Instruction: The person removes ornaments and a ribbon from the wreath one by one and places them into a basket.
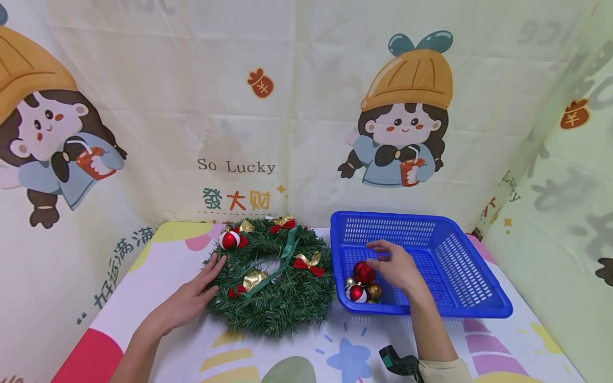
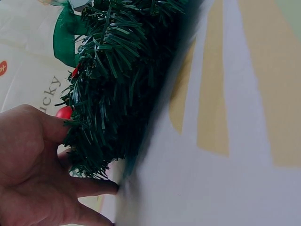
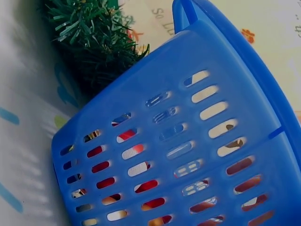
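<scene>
A green artificial Christmas wreath (image 1: 282, 314) lies on the table, trimmed with red and gold bows, a green ribbon and a red-and-white ball (image 1: 230, 240). My left hand (image 1: 184, 303) rests against its left side, fingers spread; in the left wrist view the thumb and fingers touch the wreath's needles (image 2: 113, 61). My right hand (image 1: 395, 266) hangs over the blue basket (image 1: 479, 310), fingers loosely bent beside a dark red ball (image 1: 363, 273). Whether they touch it I cannot tell. Gold (image 1: 374, 291) and red-and-white balls (image 1: 357, 293) lie in the same corner of the basket.
The slotted basket wall (image 3: 155, 122) fills much of the right wrist view, with balls showing through it. A black device (image 1: 399, 363) is by the right wrist. A printed cloth (image 1: 306, 133) hangs behind the table.
</scene>
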Tool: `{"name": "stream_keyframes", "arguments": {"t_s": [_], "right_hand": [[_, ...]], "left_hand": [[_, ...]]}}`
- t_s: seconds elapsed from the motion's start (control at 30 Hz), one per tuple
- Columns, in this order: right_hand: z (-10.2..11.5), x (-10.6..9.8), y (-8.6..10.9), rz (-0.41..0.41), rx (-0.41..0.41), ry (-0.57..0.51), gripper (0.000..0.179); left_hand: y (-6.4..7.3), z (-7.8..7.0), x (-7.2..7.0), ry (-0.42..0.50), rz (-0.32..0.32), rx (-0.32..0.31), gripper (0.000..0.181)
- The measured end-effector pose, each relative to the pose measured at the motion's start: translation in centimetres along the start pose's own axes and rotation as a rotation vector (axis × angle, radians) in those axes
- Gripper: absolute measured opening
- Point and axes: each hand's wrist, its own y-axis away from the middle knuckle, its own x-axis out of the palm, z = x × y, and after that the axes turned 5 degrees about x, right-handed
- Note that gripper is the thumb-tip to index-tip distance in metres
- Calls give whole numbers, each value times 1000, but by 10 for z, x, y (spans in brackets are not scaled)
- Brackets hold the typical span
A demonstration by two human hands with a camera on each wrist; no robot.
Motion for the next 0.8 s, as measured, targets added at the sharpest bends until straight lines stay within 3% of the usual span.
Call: {"name": "stream_keyframes", "arguments": {"t_s": [0.33,0.8], "right_hand": [[7,-1,0,-34,-66,-94,47],[30,16,5,-65,-206,-239,43]], "left_hand": [[0,1,0,4,0,-8,66],[-1,1,1,-5,-1,-16,66]]}}
